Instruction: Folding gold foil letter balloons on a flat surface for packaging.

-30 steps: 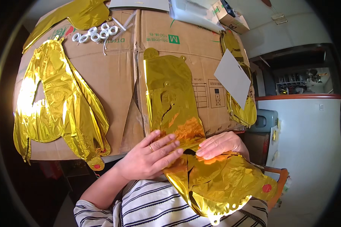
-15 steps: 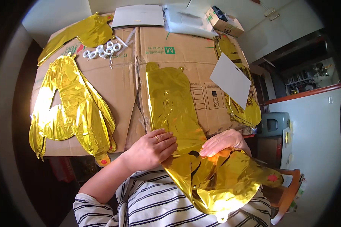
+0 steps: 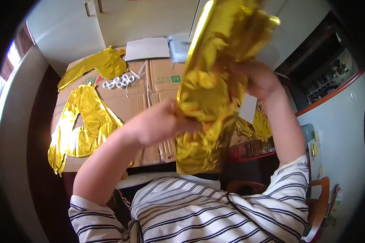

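Note:
A crinkled gold foil balloon (image 3: 209, 87), uninflated, is lifted upright in front of me, its top running past the upper edge of the picture. My left hand (image 3: 162, 123) is closed on its left side, fingers over the foil and somewhat blurred. Higher up on the right, my right hand (image 3: 258, 79) grips the same balloon; its fingertips are lost among the shiny folds. Another flat gold foil balloon (image 3: 87, 131) lies on the left of the cardboard, partly behind my left forearm. Beyond it lies a further gold balloon (image 3: 109, 62).
Flattened cardboard (image 3: 160, 75) covers the table. Several white ribbon rolls (image 3: 119, 82) lie near a pale flat box (image 3: 148, 49) and clear plastic (image 3: 177, 46). At right, a white card (image 3: 248, 108) lies by more gold foil (image 3: 257, 126). A wooden chair (image 3: 322, 194) stands lower right.
Both hands have raised the gold balloon from the table edge and my lap into the air. The view has tilted up, showing more of the cabinets behind.

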`<move>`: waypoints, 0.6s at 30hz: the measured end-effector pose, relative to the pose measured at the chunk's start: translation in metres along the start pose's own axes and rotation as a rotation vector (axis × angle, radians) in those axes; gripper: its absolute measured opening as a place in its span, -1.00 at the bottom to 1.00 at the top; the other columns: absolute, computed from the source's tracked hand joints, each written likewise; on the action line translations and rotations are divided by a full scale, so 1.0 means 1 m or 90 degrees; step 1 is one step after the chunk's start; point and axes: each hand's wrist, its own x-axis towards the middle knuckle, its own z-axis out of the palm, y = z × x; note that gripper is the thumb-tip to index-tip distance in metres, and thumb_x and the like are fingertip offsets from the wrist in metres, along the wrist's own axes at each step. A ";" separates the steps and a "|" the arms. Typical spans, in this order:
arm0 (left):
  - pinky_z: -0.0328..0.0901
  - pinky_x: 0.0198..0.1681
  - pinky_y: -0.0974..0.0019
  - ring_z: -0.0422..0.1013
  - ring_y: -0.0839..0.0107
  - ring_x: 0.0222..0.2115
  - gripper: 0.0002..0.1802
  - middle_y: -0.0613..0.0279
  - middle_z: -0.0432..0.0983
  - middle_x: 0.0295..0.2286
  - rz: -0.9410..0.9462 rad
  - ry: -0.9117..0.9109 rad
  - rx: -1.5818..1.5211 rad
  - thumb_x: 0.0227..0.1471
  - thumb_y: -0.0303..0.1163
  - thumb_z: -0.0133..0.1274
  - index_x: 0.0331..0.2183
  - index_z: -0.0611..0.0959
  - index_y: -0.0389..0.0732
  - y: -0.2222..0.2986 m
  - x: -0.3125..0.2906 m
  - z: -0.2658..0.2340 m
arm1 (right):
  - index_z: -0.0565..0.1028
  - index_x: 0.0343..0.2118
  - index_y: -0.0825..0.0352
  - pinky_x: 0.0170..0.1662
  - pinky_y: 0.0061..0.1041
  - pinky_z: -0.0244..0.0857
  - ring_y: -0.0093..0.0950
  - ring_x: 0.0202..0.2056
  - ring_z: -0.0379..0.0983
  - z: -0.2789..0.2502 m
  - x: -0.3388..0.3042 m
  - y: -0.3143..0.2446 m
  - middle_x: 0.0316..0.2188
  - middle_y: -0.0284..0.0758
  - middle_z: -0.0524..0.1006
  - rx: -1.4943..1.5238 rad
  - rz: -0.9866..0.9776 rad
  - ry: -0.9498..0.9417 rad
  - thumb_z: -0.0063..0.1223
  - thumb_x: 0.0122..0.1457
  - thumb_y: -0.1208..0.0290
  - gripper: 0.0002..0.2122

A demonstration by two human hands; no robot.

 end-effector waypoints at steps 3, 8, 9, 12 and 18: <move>0.46 -0.19 0.30 0.57 0.37 -0.30 -0.70 0.15 0.64 -0.24 -0.149 0.101 -0.193 0.12 -0.50 0.17 -0.07 0.66 -0.31 -0.017 0.040 -0.024 | 0.54 -0.09 0.44 -0.11 -0.28 0.55 -0.38 -0.23 0.62 -0.036 0.060 0.026 -0.19 -0.20 0.63 0.010 0.105 0.072 0.21 0.20 0.54 -0.77; 0.52 -0.16 0.07 0.61 0.25 -0.28 -0.78 0.13 0.63 -0.28 -0.284 0.155 -0.380 0.15 -0.53 0.11 -0.12 0.61 -0.32 -0.120 0.098 -0.063 | 0.57 -0.19 0.42 -0.17 -0.34 0.54 -0.43 -0.32 0.58 -0.068 0.151 0.128 -0.37 -0.24 0.61 0.073 0.262 0.071 0.23 0.17 0.58 -0.84; 0.52 -0.16 0.04 0.61 0.25 -0.28 -0.79 0.12 0.63 -0.28 -0.304 0.143 -0.390 0.16 -0.54 0.09 -0.13 0.59 -0.31 -0.129 0.106 -0.063 | 0.57 -0.21 0.42 -0.16 -0.33 0.54 -0.41 -0.31 0.59 -0.067 0.155 0.143 -0.36 -0.23 0.62 0.063 0.259 0.078 0.21 0.18 0.59 -0.86; 0.53 -0.18 0.07 0.60 0.24 -0.29 -0.79 0.13 0.60 -0.23 -0.357 0.140 -0.432 0.18 -0.55 0.07 -0.12 0.56 -0.30 -0.143 0.115 -0.067 | 0.57 -0.23 0.43 -0.16 -0.28 0.54 -0.38 -0.31 0.59 -0.075 0.170 0.161 -0.34 -0.21 0.62 0.075 0.324 0.090 0.16 0.20 0.63 -0.90; 0.51 -0.22 0.22 0.56 0.35 -0.25 -0.68 0.16 0.56 -0.21 -0.274 0.194 -0.498 0.15 -0.56 0.13 -0.05 0.50 -0.26 -0.138 0.089 -0.051 | 0.56 -0.24 0.43 -0.24 -0.34 0.52 -0.42 -0.41 0.55 -0.084 0.174 0.167 -0.38 -0.24 0.59 0.064 0.334 0.085 0.14 0.21 0.64 -0.91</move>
